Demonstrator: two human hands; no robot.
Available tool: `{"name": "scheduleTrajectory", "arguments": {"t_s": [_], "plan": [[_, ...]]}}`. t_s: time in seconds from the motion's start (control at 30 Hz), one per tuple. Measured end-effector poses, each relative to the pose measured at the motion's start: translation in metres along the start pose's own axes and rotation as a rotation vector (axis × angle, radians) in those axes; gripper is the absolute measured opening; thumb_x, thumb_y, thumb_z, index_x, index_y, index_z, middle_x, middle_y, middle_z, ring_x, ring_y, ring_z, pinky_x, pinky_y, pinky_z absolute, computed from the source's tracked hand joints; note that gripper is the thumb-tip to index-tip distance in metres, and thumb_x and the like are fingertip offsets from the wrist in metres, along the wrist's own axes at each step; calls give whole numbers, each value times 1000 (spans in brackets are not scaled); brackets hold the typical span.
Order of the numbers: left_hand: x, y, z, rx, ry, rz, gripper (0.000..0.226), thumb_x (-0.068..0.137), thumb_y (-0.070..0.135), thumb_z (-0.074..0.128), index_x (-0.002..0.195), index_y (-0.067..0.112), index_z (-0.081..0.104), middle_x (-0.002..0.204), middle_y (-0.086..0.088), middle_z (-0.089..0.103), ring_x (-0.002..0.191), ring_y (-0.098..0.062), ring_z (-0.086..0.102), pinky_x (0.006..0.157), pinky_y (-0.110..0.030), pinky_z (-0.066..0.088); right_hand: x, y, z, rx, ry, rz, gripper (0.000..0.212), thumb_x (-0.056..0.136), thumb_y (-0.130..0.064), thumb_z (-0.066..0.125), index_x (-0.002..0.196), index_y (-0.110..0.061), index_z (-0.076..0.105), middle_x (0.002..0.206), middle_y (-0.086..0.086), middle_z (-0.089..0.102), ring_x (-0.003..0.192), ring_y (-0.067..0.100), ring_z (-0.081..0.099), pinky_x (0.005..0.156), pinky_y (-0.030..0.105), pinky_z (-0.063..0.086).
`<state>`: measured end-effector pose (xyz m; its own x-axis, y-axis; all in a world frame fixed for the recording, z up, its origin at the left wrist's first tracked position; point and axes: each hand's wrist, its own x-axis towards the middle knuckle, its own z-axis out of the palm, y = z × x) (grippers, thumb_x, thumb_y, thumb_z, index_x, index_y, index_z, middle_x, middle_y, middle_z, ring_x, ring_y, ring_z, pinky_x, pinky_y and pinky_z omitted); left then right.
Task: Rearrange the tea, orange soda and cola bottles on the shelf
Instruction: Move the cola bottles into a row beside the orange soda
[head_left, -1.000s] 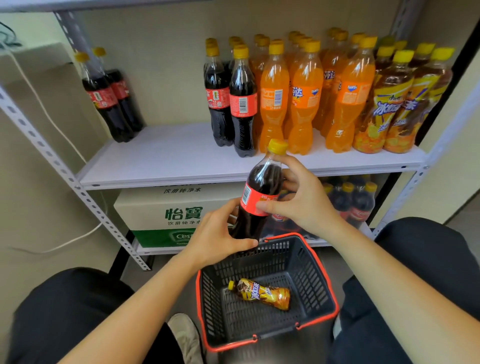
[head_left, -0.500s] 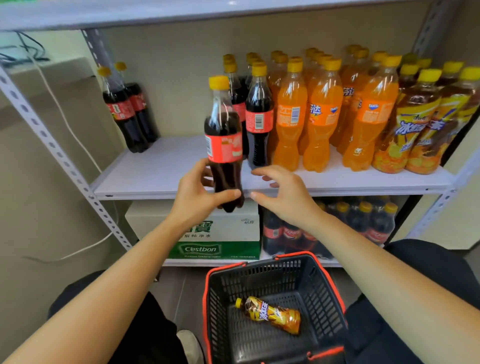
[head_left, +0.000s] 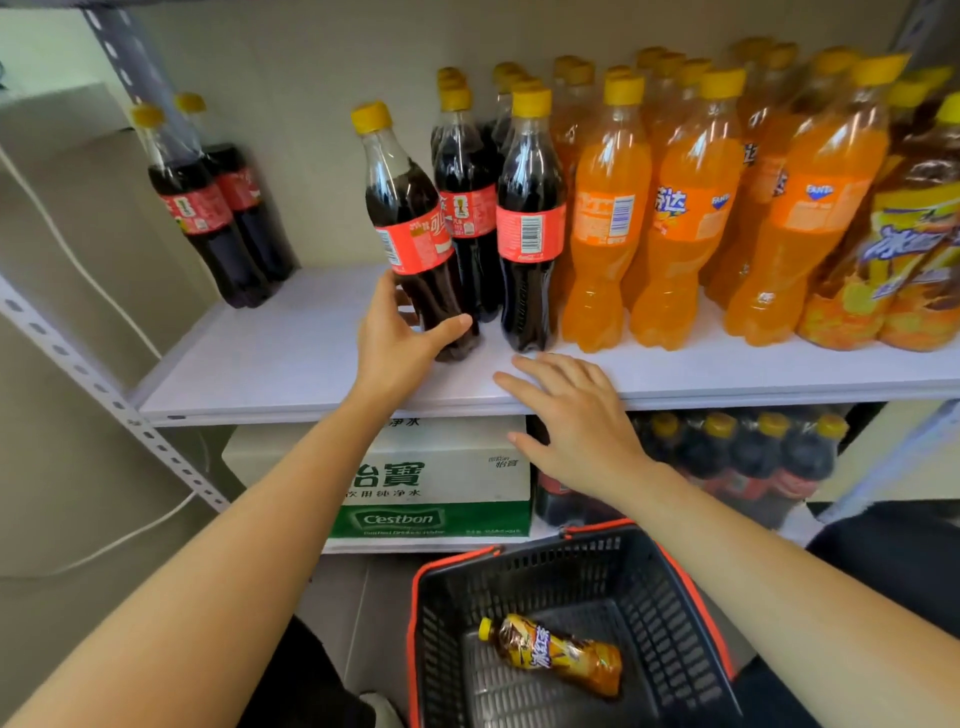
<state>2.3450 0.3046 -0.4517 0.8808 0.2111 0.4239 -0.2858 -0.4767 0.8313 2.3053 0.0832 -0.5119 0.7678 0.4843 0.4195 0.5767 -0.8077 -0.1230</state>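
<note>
1. Cola bottle (head_left: 410, 228), yellow cap, red label: tilted with its top leaning left, base down at the white shelf (head_left: 291, 358). Whether the base rests fully on the board cannot be told.
2. Left hand (head_left: 400, 338): grip closed around the lower body of this bottle, thumb on the near side.
3. Right hand (head_left: 576, 421): grip wide, fingers straight and spread, holding nothing, over the shelf's front edge.
4. Standing cola bottles (head_left: 530, 228): upright, just right of the held bottle.
5. Two further cola bottles (head_left: 208, 208): upright at the shelf's left rear, well apart from the others.
6. Orange soda bottles (head_left: 685, 218): upright rows right of the cola.
7. Tea bottles (head_left: 909, 249): far right end.
8. Basket (head_left: 691, 623): on the floor below; one tea bottle (head_left: 558, 654) lies on its side inside.
9. Water carton (head_left: 447, 478): on the lower shelf level.
</note>
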Motion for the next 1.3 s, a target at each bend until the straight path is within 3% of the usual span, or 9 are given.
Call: {"name": "scheduleTrajectory", "arguments": {"t_s": [0.27,0.43,0.53,0.63,0.77,0.93,1.1,1.2,1.3], "plan": [[12,0,20,26,-71,66,74,75,39,89,135,19,51,123,8,65,108,-12,65,91,-40,57,0,-5,0,-27,38,17,61,89,-41,70,145,-24,53,151,5,51,138,32,44,112,49,33],[12,1,20,64,-148,121,72,76,39,88,135,23,52,116,13,63,97,0,63,79,-19,53,-1,-7,-1,-35,37,31,61,89,-39,71,145,-23,55,150,5,52,138,32,45,112,48,33],[13,1,18,54,-186,111,75,77,39,88,141,24,50,120,10,63,99,-5,64,82,-19,52,-2,-9,-1,-34,24,40,61,90,-40,69,147,-24,52,152,4,50,139,31,44,113,47,31],[12,0,16,14,-227,109,73,79,33,88,141,24,50,118,10,62,98,8,61,78,-10,51,-3,-10,-4,-24,8,58,62,91,-40,68,149,-26,50,155,2,47,141,29,41,115,45,29],[11,-8,-2,-103,-341,15,65,83,23,85,141,20,57,126,0,67,111,-9,67,93,-24,55,-3,-11,-7,2,-39,68,63,92,-43,66,151,-29,47,158,-2,43,143,27,37,117,44,25],[25,-39,-51,-132,98,-138,31,90,13,75,120,9,71,99,-1,73,89,-11,68,89,-30,55,5,-14,-5,25,11,86,54,90,-44,66,140,-25,59,146,1,55,132,28,45,107,42,28],[66,-83,-115,157,581,-283,64,84,28,74,141,12,50,139,-9,55,125,-26,56,105,-35,44,13,-19,3,70,188,123,44,86,-53,65,115,-21,74,120,1,68,114,29,55,95,46,40],[102,-99,-137,155,581,-426,93,82,35,80,155,11,29,158,-12,34,145,-29,37,119,-40,31,20,-22,6,95,272,99,34,86,-46,72,101,-15,76,105,2,69,101,29,58,88,44,43],[129,-111,-143,37,462,-419,91,81,33,84,153,9,33,152,-11,48,138,-25,49,115,-37,39,23,-22,8,91,281,81,30,86,-39,79,103,-15,75,104,2,68,98,30,60,85,44,45]]}}
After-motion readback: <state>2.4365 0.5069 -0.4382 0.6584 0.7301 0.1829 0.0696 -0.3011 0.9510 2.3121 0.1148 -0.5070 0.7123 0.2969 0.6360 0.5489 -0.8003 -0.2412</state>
